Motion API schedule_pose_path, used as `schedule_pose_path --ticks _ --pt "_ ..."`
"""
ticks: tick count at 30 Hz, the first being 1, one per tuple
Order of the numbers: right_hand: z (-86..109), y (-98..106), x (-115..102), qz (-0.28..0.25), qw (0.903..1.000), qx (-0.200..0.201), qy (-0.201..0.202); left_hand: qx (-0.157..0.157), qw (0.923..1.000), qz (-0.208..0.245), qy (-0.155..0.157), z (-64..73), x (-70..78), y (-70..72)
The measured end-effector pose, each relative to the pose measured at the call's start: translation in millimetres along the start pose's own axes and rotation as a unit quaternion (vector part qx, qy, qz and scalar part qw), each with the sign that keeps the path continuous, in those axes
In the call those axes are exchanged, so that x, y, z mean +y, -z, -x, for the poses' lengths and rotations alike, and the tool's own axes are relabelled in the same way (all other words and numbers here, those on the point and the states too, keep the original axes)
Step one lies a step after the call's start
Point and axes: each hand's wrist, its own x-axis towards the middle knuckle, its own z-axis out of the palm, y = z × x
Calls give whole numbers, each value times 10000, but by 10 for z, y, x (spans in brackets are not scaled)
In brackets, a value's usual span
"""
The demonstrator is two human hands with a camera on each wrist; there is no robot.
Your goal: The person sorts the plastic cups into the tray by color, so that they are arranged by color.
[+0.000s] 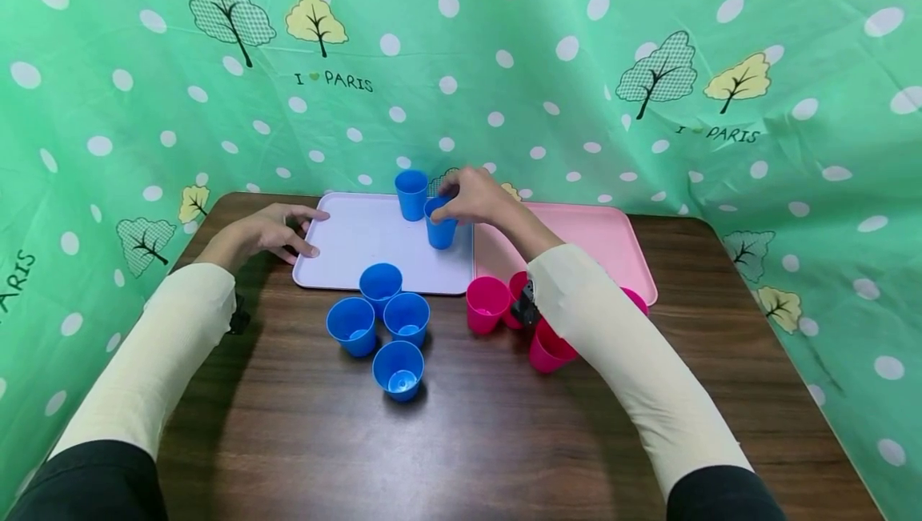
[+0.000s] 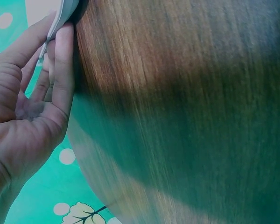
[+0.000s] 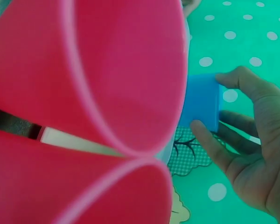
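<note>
My right hand (image 1: 471,199) holds a blue cup (image 1: 441,233) by its rim, over the right part of the pale lavender tray (image 1: 353,241). In the right wrist view, thumb and fingers stand on either side of that cup (image 3: 203,102). Another blue cup (image 1: 412,199) stands upright just behind it, at the tray's back edge. My left hand (image 1: 277,231) pinches the tray's left edge; the left wrist view shows the tray rim (image 2: 60,21) between thumb and fingers. Several blue cups (image 1: 350,327) stand grouped on the table in front of the tray.
A pink tray (image 1: 576,233) adjoins the lavender one on the right. Several dark pink cups (image 1: 487,305) stand in front of it, partly hidden by my right forearm. All rests on a dark wooden table (image 1: 461,449), with a green dotted curtain (image 1: 446,65) behind.
</note>
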Motion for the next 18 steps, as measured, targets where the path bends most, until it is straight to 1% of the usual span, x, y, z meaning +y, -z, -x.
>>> schedule_pose_path --ticks 2,6,12,18 --pt "-15 -10 7 -107 9999 -15 -95 -3 10000 -8 -26 0 -4 1" --pt "-40 -16 3 -161 9997 8 -205 12 10000 -10 -28 0 -6 9" --pt "-60 5 -1 -181 9989 245 -365 20 10000 -6 -44 11 -8 5" --pt "-106 5 18 -318 9960 400 -732 10 10000 63 -60 11 -8 -5"
